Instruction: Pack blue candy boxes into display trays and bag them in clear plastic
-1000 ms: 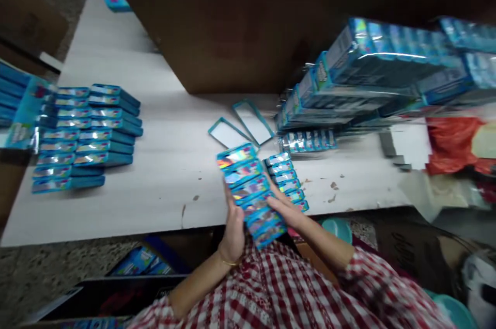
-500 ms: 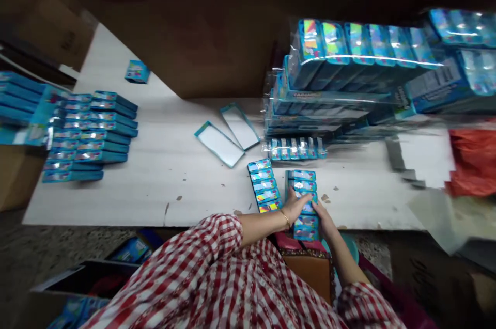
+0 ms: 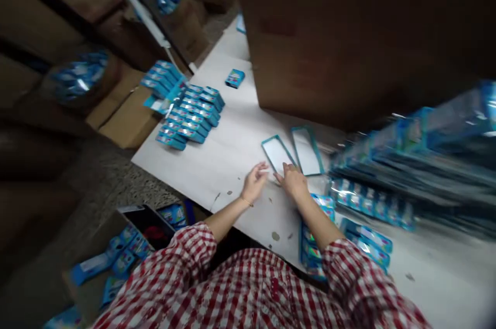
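Just ahead of the right hand (image 3: 293, 180), a shallow teal-rimmed tray (image 3: 276, 151) is touched at its near end by partly curled fingers; whether it is gripped cannot be told. The left hand (image 3: 256, 183), half opened, seemingly empty, is held alongside. Tray pickup is apparently underway; a secure rim hold seems called for.
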